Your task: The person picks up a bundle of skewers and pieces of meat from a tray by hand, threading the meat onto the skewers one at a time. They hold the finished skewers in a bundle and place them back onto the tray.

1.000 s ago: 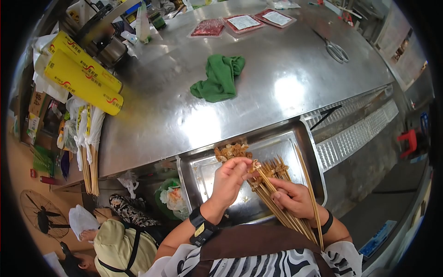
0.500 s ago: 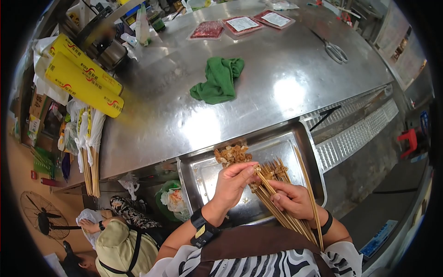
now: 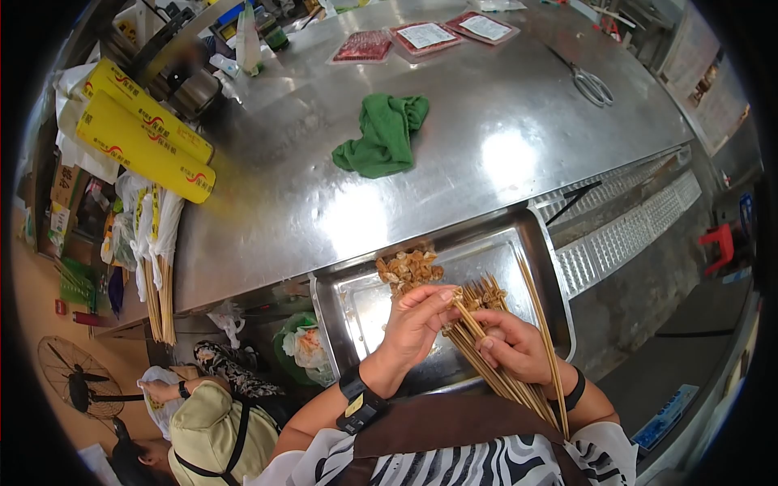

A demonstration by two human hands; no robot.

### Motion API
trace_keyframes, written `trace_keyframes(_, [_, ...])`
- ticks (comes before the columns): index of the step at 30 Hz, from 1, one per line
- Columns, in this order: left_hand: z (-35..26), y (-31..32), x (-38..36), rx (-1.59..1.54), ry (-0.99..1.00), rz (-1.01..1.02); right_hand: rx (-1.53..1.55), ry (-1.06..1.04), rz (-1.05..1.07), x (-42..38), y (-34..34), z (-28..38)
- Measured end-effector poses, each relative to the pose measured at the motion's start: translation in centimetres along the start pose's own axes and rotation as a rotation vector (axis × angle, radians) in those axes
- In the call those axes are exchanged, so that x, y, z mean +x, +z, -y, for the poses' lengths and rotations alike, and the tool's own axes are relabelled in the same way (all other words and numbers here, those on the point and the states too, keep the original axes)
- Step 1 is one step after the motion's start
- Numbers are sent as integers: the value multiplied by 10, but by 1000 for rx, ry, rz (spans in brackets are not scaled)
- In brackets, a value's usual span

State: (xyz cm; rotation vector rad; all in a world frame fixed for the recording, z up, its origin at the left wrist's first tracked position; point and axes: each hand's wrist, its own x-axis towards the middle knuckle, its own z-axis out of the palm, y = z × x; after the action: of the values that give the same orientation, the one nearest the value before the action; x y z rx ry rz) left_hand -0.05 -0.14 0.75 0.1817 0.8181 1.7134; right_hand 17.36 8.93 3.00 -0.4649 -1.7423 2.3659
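Note:
My left hand point(image 3: 409, 328) pinches a small brown piece of food point(image 3: 456, 295) between thumb and fingertips, at the tip of a bamboo skewer. The fingers partly hide that piece. My right hand point(image 3: 516, 350) is closed around the bamboo skewer point(image 3: 470, 314) just below the tip. Under both hands lies a bundle of skewers point(image 3: 506, 385) with brown food pieces point(image 3: 484, 296) threaded at the far ends. A pile of loose brown food pieces point(image 3: 409, 269) sits in the metal tray point(image 3: 373, 304), beyond my left hand. Several bare skewers point(image 3: 539, 324) lean along the tray's right side.
On the steel table point(image 3: 284, 194) lie a green cloth point(image 3: 381, 136), scissors point(image 3: 593, 87) and packs of red meat point(image 3: 423, 38). Yellow boxes point(image 3: 146, 142) and bagged skewers point(image 3: 162, 267) stand at left. Another person point(image 3: 219, 425) is at the lower left, near a fan point(image 3: 77, 385).
Both hands stay at the skewer tip, with only a slight shift of the fingers. The view has tilted a little. The other person's arm has moved slightly.

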Motion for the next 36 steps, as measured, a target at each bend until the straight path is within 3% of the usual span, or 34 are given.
trace_keyframes(10, [-3,13,-7,138,-53,-101,131,-2,-62,0,2,-3])
trace_keyframes(24, [0,19,-17,262,-88,-95,133,-34,-49,-1,2,-3])
trace_keyframes(30, [-6,18,-13,349,-90,-86,-63,-4,-87,-3,0,1])
trace_keyframes(33, [-8,16,-12,389,-92,-84,-293,-203,-173,1,2,9])
trace_keyframes(35, [-10,15,-11,419,-109,-74,-672,-604,-138,7,-2,23])
trace_keyframes(36, [-10,15,-9,493,-124,-110,-658,-656,-79,8,1,32])
